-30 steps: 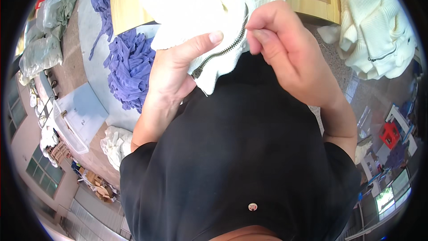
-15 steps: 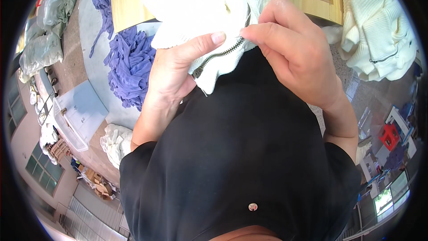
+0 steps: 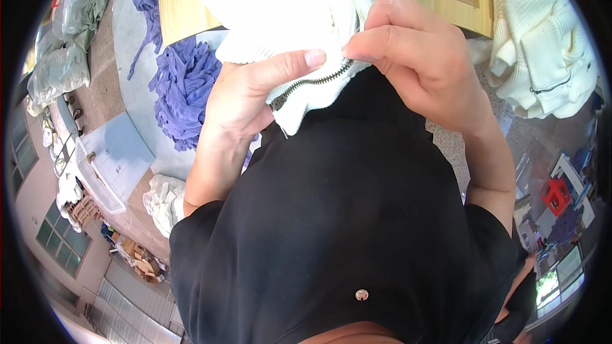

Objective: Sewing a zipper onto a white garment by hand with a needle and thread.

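Garment: a white knit garment (image 3: 299,0) is held up close in front of the person's chest, its far part lying over the wooden counter (image 3: 185,0).
Zipper: a dark metal zipper (image 3: 312,81) runs along the garment's near edge, between the two hands.
Left hand: the left hand (image 3: 245,99) grips the fabric below the zipper, thumb pressed along the teeth.
Right hand: the right hand (image 3: 414,57) is pinched shut at the zipper's upper end; whether it has the slider itself I cannot tell.
Step in hand: likely working or checking the zipper, with the fabric held taut.
Next move: it would call for a steady pull along the teeth while the left hand keeps the knit from bunching.
Around: a purple knit pile (image 3: 185,89) lies to the left, another cream garment (image 3: 542,51) far right.
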Motion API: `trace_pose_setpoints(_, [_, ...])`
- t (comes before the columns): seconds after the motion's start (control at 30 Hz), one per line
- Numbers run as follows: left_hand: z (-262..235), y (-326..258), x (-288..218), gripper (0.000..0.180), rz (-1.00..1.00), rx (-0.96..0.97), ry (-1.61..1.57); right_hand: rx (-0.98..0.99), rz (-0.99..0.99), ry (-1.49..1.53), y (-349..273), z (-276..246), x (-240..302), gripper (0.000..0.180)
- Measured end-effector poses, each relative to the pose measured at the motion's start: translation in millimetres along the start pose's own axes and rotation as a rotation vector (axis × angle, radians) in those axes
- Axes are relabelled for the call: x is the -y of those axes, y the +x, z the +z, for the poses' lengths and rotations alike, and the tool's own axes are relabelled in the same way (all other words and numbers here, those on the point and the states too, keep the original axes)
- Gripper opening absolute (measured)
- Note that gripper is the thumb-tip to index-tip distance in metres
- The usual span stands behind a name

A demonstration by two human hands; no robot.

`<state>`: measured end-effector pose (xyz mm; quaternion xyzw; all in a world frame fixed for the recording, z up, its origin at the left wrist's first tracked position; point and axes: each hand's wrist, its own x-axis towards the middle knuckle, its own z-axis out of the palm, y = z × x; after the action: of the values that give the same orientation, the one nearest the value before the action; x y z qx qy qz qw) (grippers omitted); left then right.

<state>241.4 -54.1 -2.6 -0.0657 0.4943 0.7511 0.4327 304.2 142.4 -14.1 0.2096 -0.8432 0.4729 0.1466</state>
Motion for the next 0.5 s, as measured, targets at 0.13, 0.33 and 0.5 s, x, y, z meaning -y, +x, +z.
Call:
trace_pose_setpoints(0.13, [-4.2, 0.9, -3.3, 0.052, -0.070, 0.030, 0.004, 0.019, -0.004, 0.083, 1.5, -0.4, -3.2, 0.014])
trace_pose_setpoints(0.33, [-6.5, 3.2, -3.9, 0.041, -0.036, 0.050, 0.023, 0.042, -0.016, 0.039, 6.7, -3.4, 0.8, 0.012])
trace_pose_setpoints(0.5, [-9.2, 5.4, -8.7, 0.052, -0.101, 0.025, 0.083, 0.040, 0.021, 0.092, 7.9, -4.0, 1.4, 0.012])
